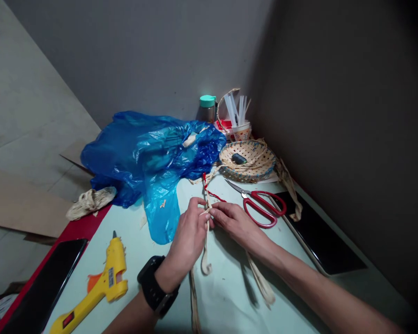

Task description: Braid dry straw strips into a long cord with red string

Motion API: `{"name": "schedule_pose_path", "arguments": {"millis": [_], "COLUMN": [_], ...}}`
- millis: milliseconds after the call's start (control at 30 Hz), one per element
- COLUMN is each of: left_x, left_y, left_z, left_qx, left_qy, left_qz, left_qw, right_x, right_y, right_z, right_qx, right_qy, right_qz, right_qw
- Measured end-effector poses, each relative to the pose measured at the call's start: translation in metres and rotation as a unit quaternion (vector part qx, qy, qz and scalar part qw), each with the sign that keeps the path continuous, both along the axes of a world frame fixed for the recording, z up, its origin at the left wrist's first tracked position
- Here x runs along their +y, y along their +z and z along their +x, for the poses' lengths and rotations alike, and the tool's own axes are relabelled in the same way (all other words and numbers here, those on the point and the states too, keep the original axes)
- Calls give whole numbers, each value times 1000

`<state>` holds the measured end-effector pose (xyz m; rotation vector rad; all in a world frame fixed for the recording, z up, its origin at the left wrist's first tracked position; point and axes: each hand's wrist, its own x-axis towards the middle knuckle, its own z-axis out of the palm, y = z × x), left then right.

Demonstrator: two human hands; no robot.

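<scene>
My left hand [191, 227] and my right hand [231, 220] meet over the pale table [226, 287], fingertips pinched together on thin dried fibre strips [206, 260]. Red cord [214, 196] is joined to the fibre just beyond my fingers, with a red tip at its far end. Loose strip ends hang below both hands, a wider one [261, 283] showing under my right forearm. Exactly how the strands cross is hidden by my fingers. Red-handled scissors [261, 206] lie just right of my right hand, blades pointing away to the left.
A yellow glue gun [107, 283] and a black phone [52, 287] lie at left. Behind are a crumpled blue plastic bag [142, 153], a woven basket [226, 172], a cup of glue sticks [242, 132] and a green-lidded jar [208, 102]. A dark tablet [327, 241] lies right.
</scene>
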<state>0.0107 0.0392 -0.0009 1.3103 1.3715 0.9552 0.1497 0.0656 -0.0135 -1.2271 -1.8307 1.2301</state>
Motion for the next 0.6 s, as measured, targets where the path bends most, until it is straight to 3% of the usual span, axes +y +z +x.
{"name": "schedule_pose_path", "arguments": {"millis": [100,200,300,467,600], "left_x": [-3,-3,-2,-3,-7], "left_y": [3,7,10,14,11], "left_z": [2,3,4,0,4], "left_qx": [124,173,218,341,352], "left_qy": [-23,-47,-61,-32,0], "left_qz": [81,87,88,133,165], "left_qw": [989,980,970,930,921], "right_x": [-4,-5,-3,0,-2], "right_y": [1,1,0,1,2], "right_z": [-1,0,2,4,4], "right_qx": [-30,-50,-66,-53,5], "right_qy": [-38,-78,-49,-41,-44], "right_qz": [14,20,33,35,24], "right_qw": [999,995,996,997,999]}}
